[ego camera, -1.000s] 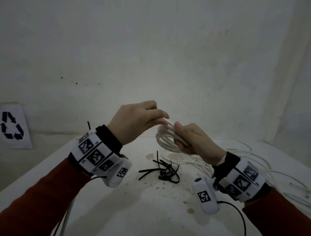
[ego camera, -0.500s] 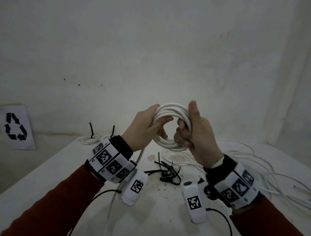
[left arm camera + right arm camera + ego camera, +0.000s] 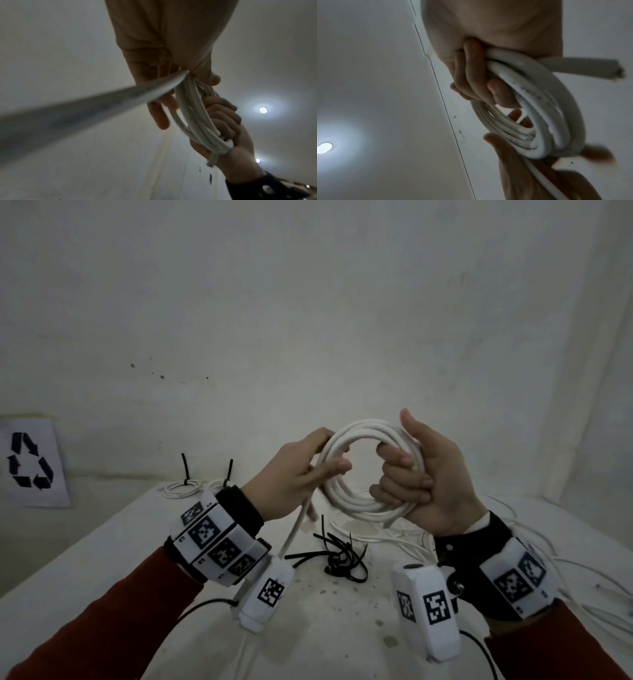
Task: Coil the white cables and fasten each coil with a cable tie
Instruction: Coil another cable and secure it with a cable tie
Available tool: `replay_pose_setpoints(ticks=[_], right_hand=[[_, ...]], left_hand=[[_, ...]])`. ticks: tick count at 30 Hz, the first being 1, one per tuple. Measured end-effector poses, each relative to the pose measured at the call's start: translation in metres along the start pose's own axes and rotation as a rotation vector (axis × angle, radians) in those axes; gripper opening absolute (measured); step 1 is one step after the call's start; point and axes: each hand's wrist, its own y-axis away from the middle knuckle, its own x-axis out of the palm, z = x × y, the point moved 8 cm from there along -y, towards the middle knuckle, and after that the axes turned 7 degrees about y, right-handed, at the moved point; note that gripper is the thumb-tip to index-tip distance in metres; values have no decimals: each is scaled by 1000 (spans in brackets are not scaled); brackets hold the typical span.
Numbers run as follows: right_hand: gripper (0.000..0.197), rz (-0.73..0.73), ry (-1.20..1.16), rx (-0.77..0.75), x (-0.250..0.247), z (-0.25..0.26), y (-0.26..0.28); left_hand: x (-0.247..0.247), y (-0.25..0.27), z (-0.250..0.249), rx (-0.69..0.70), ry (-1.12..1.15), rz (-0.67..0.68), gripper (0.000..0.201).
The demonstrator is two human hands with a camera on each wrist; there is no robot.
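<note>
A white cable coil [image 3: 346,501] of several loops is held upright above the table between both hands. My right hand [image 3: 424,474] grips its right side, fingers curled through the ring and thumb up [image 3: 476,81]. My left hand [image 3: 301,474] pinches the left side of the coil [image 3: 192,108] and holds the loose tail of the white cable [image 3: 294,529], which runs down toward the table. A short cut end [image 3: 590,67] sticks out past the right palm. A pile of black cable ties [image 3: 339,556] lies on the table below the coil.
Two coils fastened with black ties [image 3: 186,487] lie at the table's far left corner. Loose white cables [image 3: 561,570] sprawl over the right side of the white table [image 3: 85,594]. A recycling sign [image 3: 29,460] hangs on the left wall.
Both hands rose and the coil turned from flat and half hidden to an upright ring facing me. The left hand moved from above the coil to its left side, holding the tail.
</note>
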Motion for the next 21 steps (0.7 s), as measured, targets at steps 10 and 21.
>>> replay_pose_setpoints(ticks=[10, 21], right_hand=[[43, 89, -352, -371, -49, 52, 27], [26, -200, -349, -686, -51, 55, 21]], left_hand=[[-5, 28, 51, -21, -185, -101, 27], [16, 25, 51, -35, -636, 30, 30]])
